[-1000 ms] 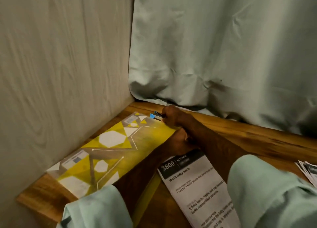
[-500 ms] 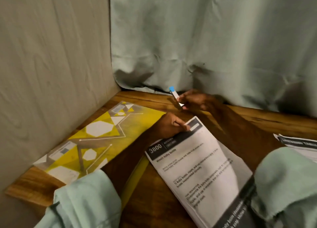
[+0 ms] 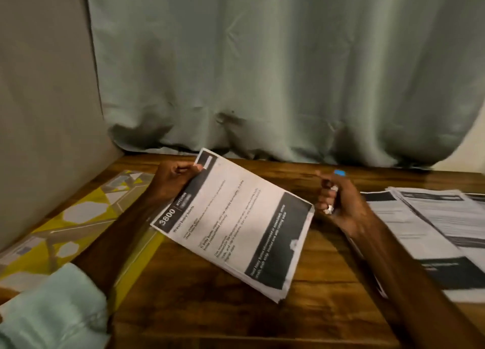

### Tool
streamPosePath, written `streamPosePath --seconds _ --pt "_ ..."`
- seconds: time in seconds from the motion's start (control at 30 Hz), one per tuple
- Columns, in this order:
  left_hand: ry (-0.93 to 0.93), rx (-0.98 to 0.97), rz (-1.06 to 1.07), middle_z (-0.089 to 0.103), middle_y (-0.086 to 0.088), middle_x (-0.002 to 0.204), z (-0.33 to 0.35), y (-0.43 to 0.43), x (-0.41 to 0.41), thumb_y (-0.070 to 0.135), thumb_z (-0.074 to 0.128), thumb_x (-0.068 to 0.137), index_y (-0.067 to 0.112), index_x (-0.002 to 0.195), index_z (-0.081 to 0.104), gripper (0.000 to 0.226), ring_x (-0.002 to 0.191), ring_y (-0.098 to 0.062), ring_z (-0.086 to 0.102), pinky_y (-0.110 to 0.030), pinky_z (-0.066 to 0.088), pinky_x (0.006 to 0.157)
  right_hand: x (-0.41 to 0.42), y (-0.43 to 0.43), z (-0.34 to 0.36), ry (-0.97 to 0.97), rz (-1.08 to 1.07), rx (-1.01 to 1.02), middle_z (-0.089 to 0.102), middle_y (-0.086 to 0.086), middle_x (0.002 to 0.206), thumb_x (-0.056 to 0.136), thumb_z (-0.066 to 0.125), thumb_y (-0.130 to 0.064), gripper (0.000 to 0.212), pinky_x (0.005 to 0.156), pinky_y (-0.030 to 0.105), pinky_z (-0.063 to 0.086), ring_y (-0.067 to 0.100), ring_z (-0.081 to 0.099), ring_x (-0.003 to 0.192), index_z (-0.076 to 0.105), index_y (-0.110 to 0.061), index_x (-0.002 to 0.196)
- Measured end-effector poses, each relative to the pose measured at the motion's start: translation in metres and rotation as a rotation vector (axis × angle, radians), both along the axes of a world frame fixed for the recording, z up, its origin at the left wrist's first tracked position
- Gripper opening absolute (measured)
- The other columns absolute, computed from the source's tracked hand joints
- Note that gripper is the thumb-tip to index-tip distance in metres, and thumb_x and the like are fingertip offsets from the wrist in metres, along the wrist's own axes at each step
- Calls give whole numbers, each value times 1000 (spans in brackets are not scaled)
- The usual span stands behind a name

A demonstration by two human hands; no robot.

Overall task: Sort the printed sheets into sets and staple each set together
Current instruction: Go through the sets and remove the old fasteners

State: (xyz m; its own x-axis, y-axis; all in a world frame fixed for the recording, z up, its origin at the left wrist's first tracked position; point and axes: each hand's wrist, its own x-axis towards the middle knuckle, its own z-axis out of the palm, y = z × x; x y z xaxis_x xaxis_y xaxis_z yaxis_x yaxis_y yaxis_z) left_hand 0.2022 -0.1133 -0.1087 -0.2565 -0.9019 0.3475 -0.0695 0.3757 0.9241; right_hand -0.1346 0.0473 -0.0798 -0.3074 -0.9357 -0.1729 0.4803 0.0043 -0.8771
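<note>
Head view. Judged step: stapling. Set of sheets [image 3: 236,225] pinched at top corner by left hand [image 3: 174,182], raised over desk [image 3: 315,309] centre. Right hand [image 3: 338,204] clenched round blue-tipped stapler [image 3: 339,172], beside loose sheets [image 3: 433,230] at right edge. Next: square edges, feed corner into stapler mouth. Versus half a second back: set lifted and turned, stapler carried rightward from back edge.

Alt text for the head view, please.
The left hand pinches a corner of a printed set headed 3800 over a wooden table; the right hand grips a small blue-tipped stapler. More sheets lie at right.
</note>
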Motion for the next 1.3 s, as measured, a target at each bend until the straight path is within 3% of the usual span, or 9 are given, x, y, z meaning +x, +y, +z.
streamPosePath --seconds 0.07,0.13,0.27,0.37,0.5,0.57,0.73,1.0,1.3 --pt "51 -1 31 80 -9 92 4 5 2 28 70 96 15 105 79 18 74 -28 77 -32 61 64 2 25 -10 238 -182 65 47 -3 57 88 75 -31 24 44 22 36 10 42 47 57 -19 77" --pt "70 -71 66 80 -4 88 12 14 0 26 69 97 15 103 79 16 71 -22 75 -29 61 64 5 42 -21 372 -289 111 69 2 83 84 78 -45 37 61 29 47 16 64 73 64 -14 98" --pt "118 -145 127 78 12 79 24 30 -12 18 66 99 23 97 76 12 64 -4 71 -17 56 59 17 58 -24 153 -102 -62 76 8 115 83 79 -43 51 96 53 55 30 72 109 66 -13 123" --pt "164 -153 173 77 19 79 26 39 -15 14 64 100 9 108 74 14 66 1 71 -14 55 61 27 61 -20 128 -148 -123 77 11 111 77 84 -35 54 89 51 59 31 74 104 67 -8 119" --pt "245 -137 233 77 20 82 30 55 -18 19 66 99 9 120 71 24 74 -6 75 -17 57 63 37 61 -9 336 -356 -153 76 9 88 83 83 -16 21 54 23 57 9 76 70 63 -10 89" --pt "276 -169 272 77 21 84 34 61 -21 19 67 99 9 120 71 24 77 -3 75 -17 58 67 34 56 0 375 -455 -209 70 1 79 83 81 -7 25 48 15 52 -1 69 56 58 -14 81" --pt "358 -233 312 76 24 88 53 85 -33 22 65 100 20 121 68 21 83 -2 75 -16 58 70 24 51 12 479 -513 -325 77 0 82 84 82 -8 28 71 34 63 18 77 81 59 -18 71" --pt "170 -315 369 73 31 83 6 114 -35 23 63 100 22 112 70 14 81 -1 74 -14 57 62 14 53 -40 441 -501 -207 77 1 95 80 86 -21 22 80 42 64 19 76 88 70 -17 93" --pt "218 -365 383 75 27 91 28 115 -31 29 63 100 41 101 70 14 85 -2 74 -17 59 69 16 47 -17 554 -555 -257 69 -10 82 84 82 -13 23 61 15 53 -7 69 68 62 -24 80"
